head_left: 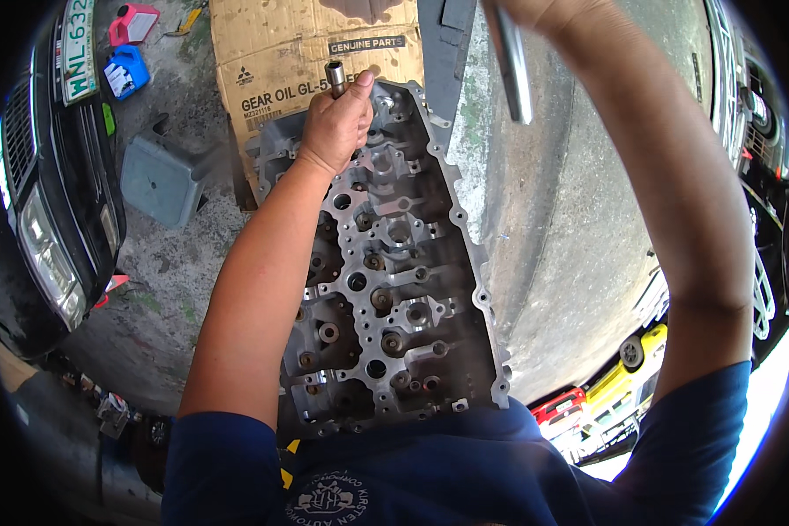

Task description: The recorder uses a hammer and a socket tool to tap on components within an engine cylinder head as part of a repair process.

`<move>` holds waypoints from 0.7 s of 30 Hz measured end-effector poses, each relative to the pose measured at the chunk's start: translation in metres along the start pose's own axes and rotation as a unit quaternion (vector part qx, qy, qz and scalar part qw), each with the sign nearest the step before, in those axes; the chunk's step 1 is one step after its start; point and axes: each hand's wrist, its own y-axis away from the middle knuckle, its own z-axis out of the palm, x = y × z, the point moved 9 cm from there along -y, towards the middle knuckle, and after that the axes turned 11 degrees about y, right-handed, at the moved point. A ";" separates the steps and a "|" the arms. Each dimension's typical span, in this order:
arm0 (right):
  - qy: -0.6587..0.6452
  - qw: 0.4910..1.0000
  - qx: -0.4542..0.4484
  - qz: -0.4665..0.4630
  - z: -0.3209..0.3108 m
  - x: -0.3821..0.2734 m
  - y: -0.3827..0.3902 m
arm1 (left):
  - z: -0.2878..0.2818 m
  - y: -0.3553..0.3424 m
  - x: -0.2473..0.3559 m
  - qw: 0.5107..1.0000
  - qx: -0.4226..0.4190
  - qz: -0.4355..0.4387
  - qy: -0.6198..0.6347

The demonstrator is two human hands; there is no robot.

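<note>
A long grey metal cylinder head (394,289) with several round bores and bolt holes lies lengthwise in front of me on flattened cardboard (272,44). My left hand (335,118) is closed around a short steel tube-shaped tool (335,77), held upright over the far end of the head. My right hand (535,10) is raised near the top edge, mostly cut off there, gripping a long flat metal bar (515,66) that hangs downward above the concrete.
The front of a dark vehicle (53,193) with its headlight is at the left. A grey plastic box (159,180) sits on the concrete beside the cardboard. A red container (133,22) and a blue container (127,70) lie at top left. More vehicles (622,377) are at right.
</note>
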 end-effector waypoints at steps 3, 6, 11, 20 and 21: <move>0.227 0.954 -0.165 -0.106 0.071 0.018 0.016 | -0.010 0.003 0.001 1.000 0.006 -0.018 -0.013; 0.083 0.992 -0.075 -0.052 0.024 0.034 -0.018 | 0.001 0.001 0.000 1.000 -0.016 -0.009 0.009; 0.077 0.997 0.020 -0.010 -0.013 0.038 -0.015 | 0.004 -0.015 0.025 0.997 -0.011 0.041 0.056; 0.084 0.993 -0.078 -0.033 0.024 0.057 0.001 | -0.016 -0.033 0.003 1.000 0.016 0.007 0.010; 0.095 0.989 -0.103 -0.035 0.026 0.052 0.003 | -0.018 -0.034 0.002 1.000 0.017 0.005 0.010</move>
